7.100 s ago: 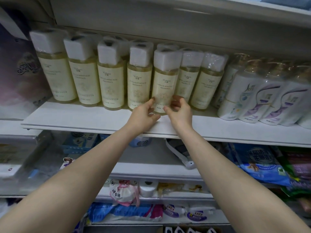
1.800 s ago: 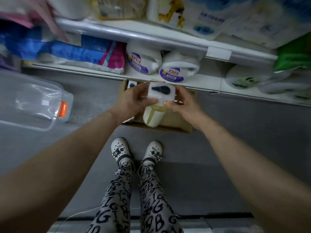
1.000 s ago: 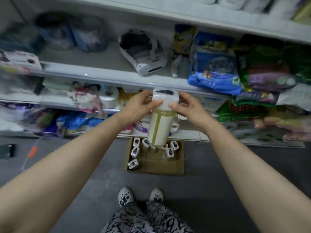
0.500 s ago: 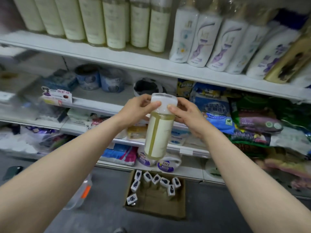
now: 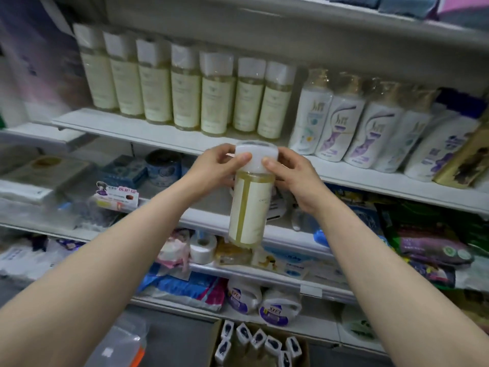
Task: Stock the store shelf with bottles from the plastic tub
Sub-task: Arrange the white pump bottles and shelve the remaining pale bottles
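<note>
Head view: the bottle [image 5: 250, 207] is pinched at its top by the left hand [image 5: 215, 168] and right hand [image 5: 295, 173], just below the shelf [image 5: 158, 133]. It is judged full, heavy, rigid and slick; a body grip is advised.

Only one legible string: pink-and-white box [image 5: 116, 197] on the middle shelf, left side, red Chinese characters on its top edge, roughly "医护垫"; last character is uncertain. Held bottle [image 5: 251, 207]: cream label with a line of small dark print at its right edge, too small to read. Cream bottles [image 5: 185, 96] in the upper-shelf row: labels blurred, nothing legible. White-and-purple bottles [image 5: 333, 125] beside them: blue script logo near the top of each, can't make out the letters. White jugs [image 5: 242, 296] on the bottom shelf: red mark on a purple label, unreadable. Blue-and-white pack [image 5: 291, 263]: blue word, smeared.
</note>
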`<state>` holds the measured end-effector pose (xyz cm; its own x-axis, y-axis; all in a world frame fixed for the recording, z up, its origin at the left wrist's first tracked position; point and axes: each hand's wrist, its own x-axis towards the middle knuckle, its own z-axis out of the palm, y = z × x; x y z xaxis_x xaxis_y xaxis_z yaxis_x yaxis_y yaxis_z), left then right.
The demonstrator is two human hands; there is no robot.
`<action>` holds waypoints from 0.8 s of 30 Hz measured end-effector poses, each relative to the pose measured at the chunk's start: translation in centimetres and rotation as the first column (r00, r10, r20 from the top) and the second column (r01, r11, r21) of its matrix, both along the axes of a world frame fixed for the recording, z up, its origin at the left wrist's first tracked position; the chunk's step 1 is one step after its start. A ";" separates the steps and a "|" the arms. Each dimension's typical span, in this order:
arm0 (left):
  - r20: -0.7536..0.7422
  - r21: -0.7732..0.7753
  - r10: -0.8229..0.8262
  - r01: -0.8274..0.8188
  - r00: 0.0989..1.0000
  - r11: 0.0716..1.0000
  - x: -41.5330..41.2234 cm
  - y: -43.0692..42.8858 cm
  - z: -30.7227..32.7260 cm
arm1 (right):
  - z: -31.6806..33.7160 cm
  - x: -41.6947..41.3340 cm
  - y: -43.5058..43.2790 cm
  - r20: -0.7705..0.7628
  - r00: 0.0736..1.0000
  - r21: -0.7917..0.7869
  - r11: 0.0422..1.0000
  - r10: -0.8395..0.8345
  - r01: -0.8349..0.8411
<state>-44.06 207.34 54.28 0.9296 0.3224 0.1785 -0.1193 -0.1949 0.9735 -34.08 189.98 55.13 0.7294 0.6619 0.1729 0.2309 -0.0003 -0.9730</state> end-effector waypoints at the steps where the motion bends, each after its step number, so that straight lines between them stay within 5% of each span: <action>1: 0.009 0.004 0.003 -0.003 1.000 1.000 0.2 1.1 0.7 | 0.4 0.2 1.2 0.006 1.000 0.006 1.000 -0.009 0.009; 24: 0.167 0.146 -0.133 0.109 0.977 0.983 7.9 14.6 9.3 | 9.3 2.7 13.7 0.129 0.958 0.129 0.962 -0.257 0.241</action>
